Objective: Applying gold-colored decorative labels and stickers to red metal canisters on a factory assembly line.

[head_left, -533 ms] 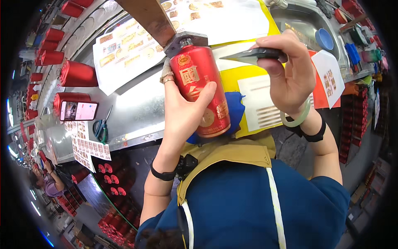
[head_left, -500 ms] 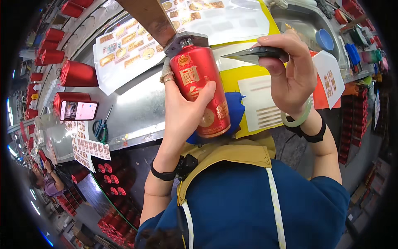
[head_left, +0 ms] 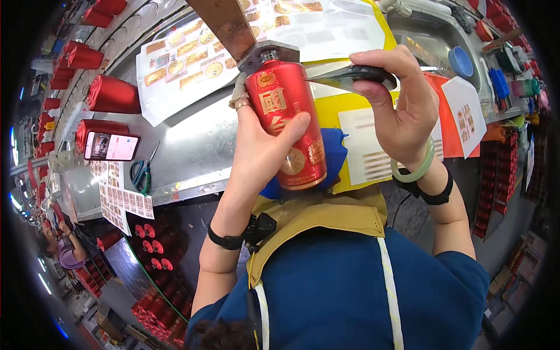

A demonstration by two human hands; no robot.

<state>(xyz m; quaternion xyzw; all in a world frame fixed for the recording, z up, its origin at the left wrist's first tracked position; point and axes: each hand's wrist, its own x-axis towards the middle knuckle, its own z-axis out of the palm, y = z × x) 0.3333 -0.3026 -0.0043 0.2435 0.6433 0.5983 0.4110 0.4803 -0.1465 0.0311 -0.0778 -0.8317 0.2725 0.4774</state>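
Note:
A red bottle (head_left: 294,87) with gold characters and emblems lies on a blue cloth (head_left: 336,153), its neck against a dark metal bracket (head_left: 274,49). My left hand (head_left: 262,143) is wrapped round its left side, the thumb across the front and a finger covering on the index side. Between thumb and fingers, my right hand (head_left: 402,108) pinches black pointed tweezers (head_left: 356,74). Their tips reach the bottle's upper right edge; whether they touch it I cannot tell. Beneath the right hand lies a white sheet of gold strips (head_left: 379,163) on a yellow sheet (head_left: 335,111).
Gold decal sheets (head_left: 192,58) cover the back of the metal bench. At left are red bottles (head_left: 115,94), a phone (head_left: 112,146) and scissors (head_left: 142,175). A sink (head_left: 408,26) with a blue bowl (head_left: 459,61) is at right. Another person (head_left: 67,248) works far left.
My right hand has moved slightly left, bringing the tweezer tips closer to the bottle. The left hand keeps its hold on the bottle. The whole view has shifted a little.

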